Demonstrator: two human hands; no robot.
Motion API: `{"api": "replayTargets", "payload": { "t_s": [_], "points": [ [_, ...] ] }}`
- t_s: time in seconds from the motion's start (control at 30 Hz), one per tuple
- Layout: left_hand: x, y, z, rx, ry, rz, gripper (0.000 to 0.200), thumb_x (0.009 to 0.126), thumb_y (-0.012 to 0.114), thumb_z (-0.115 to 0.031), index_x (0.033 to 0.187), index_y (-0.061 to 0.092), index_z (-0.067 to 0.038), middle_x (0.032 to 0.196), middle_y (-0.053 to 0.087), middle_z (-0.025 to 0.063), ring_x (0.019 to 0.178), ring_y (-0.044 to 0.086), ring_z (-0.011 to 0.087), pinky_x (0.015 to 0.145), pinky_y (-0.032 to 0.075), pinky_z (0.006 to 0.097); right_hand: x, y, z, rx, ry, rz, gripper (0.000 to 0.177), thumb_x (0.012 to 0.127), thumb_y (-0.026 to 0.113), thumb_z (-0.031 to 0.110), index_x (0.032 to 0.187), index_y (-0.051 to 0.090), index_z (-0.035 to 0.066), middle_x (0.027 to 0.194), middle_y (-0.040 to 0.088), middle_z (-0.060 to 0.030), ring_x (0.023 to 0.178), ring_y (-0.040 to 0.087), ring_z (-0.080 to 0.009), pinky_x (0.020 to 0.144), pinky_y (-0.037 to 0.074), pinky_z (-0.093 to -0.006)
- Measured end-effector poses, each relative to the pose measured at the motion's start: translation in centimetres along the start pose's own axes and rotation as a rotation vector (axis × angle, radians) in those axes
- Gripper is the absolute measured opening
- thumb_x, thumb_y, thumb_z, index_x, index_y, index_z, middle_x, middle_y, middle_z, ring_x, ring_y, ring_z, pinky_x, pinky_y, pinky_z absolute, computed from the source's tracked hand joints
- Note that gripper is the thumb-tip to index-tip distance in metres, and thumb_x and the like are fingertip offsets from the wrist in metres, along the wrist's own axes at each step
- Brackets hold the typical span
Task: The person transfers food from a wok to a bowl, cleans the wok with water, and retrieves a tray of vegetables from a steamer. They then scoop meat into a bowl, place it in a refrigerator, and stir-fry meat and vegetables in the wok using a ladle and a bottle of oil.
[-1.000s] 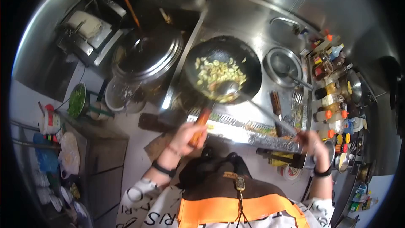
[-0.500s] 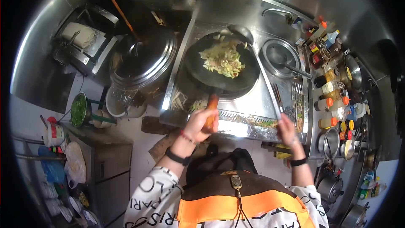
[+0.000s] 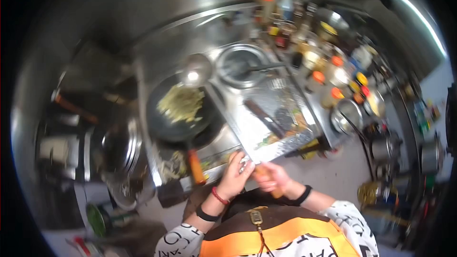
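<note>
My right hand (image 3: pixel 271 179) is wrapped around the wooden end of a ladle, whose long metal shaft slants up and left. The ladle's bowl (image 3: pixel 196 68) hangs over the far rim of the wok (image 3: pixel 159 131). Pale chopped food (image 3: pixel 181 103) lies inside the wok. Close beside the ladle's shaft is my left hand (image 3: pixel 232 178), thumb and fingers apart; motion blur hides whether it touches the shaft. The wok's orange-brown handle (image 3: pixel 196 166) points toward me, with no hand on it.
A metal basin (image 3: pixel 242 66) with another dark-handled ladle (image 3: pixel 264 66) stands right of the wok. Several orange-capped seasoning bottles (image 3: pixel 318 77) crowd the right-hand shelf. A large lidded pot (image 3: pixel 121 145) stands at left. Food scraps (image 3: pixel 172 165) lie along the stove's front.
My left hand has let go of the wok handle and moved right, beside the ladle. My right hand has drawn in, still holding the ladle. The whole view has turned right and blurred.
</note>
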State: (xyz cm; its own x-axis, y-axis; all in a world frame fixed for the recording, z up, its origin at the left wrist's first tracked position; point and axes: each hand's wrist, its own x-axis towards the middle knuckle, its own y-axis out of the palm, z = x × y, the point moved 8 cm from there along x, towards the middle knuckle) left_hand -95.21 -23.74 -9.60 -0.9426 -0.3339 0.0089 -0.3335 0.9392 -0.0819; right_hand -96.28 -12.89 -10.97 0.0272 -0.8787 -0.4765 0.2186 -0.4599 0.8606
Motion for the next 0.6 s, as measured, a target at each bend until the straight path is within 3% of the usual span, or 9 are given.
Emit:
{"api": "replayTargets", "payload": {
  "t_s": [0.03,0.07,0.1,0.23,0.27,0.37,0.43,0.5,0.6],
  "points": [
    [0.7,2.5,-0.2,-0.139,-0.036,0.051,0.035,0.085,0.051,-0.001,0.118,0.040,0.002,0.120,0.043,0.0088,0.109,0.043,0.0150,0.092,0.038,0.0273,0.0,0.1,-0.3,0.018,-0.028,0.149,0.046,0.091,0.033,0.049,0.077,0.047,0.008,0.055,0.040,0.0020,0.034,0.033,-0.0067,0.030,0.028,-0.0211],
    [1.7,4.5,-1.5,-0.088,-0.030,0.101,0.038,0.083,0.053,0.001,0.118,0.039,0.002,0.116,0.046,0.0083,0.105,0.047,0.0154,0.090,0.039,0.0279,-1.1,1.1,1.3,-0.115,-0.131,0.090,0.043,0.091,0.036,0.047,0.083,0.050,0.006,0.058,0.043,0.0006,0.038,0.039,-0.0083,0.034,0.033,-0.0216],
    [2.8,4.4,-4.9,-0.333,-0.026,-0.027,0.038,0.082,0.052,0.002,0.117,0.039,0.002,0.113,0.047,0.0101,0.105,0.047,0.0160,0.088,0.042,0.0287,-2.7,1.9,3.7,-0.246,-0.231,0.020,0.041,0.091,0.039,0.044,0.088,0.053,0.005,0.060,0.047,-0.0008,0.041,0.044,-0.0100,0.037,0.038,-0.0220],
    [6.7,6.8,-8.1,-0.334,0.089,-0.046,0.034,0.081,0.047,0.003,0.114,0.039,0.001,0.110,0.047,0.0118,0.104,0.049,0.0186,0.083,0.048,0.0322,-12.1,-0.6,18.0,-1.386,-0.814,-0.368,0.027,0.085,0.054,0.015,0.109,0.055,0.003,0.073,0.061,-0.0058,0.062,0.058,-0.0125,0.060,0.048,-0.0245],
    [7.7,7.6,-8.9,-0.401,0.107,-0.008,0.033,0.081,0.046,0.004,0.113,0.038,0.001,0.111,0.047,0.0128,0.104,0.051,0.0212,0.080,0.050,0.0337,-15.7,-1.9,22.3,-1.442,-0.843,-0.586,0.025,0.082,0.054,0.012,0.106,0.056,0.003,0.071,0.062,-0.0060,0.064,0.059,-0.0121,0.060,0.049,-0.0255],
    [10.8,10.5,-10.3,-0.421,0.044,0.000,0.027,0.084,0.045,0.000,0.108,0.034,-0.002,0.116,0.046,0.0187,0.065,0.060,0.0184,0.053,0.051,0.0271,-26.4,-7.8,34.4,-1.366,-1.010,-1.052,0.021,0.076,0.057,0.010,0.095,0.061,0.003,0.068,0.063,-0.0095,0.063,0.061,-0.0169,0.061,0.049,-0.0292],
    [13.1,13.1,-11.2,-0.427,-0.013,-0.013,0.024,0.085,0.045,-0.004,0.107,0.035,-0.003,0.088,0.057,0.0167,0.042,0.049,0.0117,0.037,0.040,0.0195,-31.4,-12.5,41.5,-1.644,-1.065,-1.333,0.022,0.072,0.059,0.013,0.091,0.063,0.003,0.070,0.062,-0.0140,0.064,0.061,-0.0243,0.063,0.049,-0.0323],
    [15.3,15.5,-11.6,-0.459,-0.050,0.004,0.024,0.085,0.048,-0.005,0.107,0.037,-0.003,0.076,0.055,0.0123,0.040,0.047,0.0097,0.035,0.038,0.0184,-34.4,-17.0,47.4,-1.643,-1.104,-1.456,0.023,0.069,0.060,0.015,0.089,0.063,0.003,0.073,0.062,-0.0172,0.067,0.061,-0.0286,0.065,0.048,-0.0343],
    [18.7,19.3,-11.4,-0.424,-0.099,0.050,0.032,0.084,0.053,-0.008,0.111,0.037,-0.002,0.074,0.053,0.0112,0.038,0.046,0.0098,0.034,0.038,0.0184,-34.5,-21.6,54.5,-1.756,-0.845,-1.531,0.025,0.070,0.059,0.018,0.090,0.064,0.003,0.078,0.063,-0.0183,0.077,0.062,-0.0293,0.070,0.049,-0.0357]
  ]
}}
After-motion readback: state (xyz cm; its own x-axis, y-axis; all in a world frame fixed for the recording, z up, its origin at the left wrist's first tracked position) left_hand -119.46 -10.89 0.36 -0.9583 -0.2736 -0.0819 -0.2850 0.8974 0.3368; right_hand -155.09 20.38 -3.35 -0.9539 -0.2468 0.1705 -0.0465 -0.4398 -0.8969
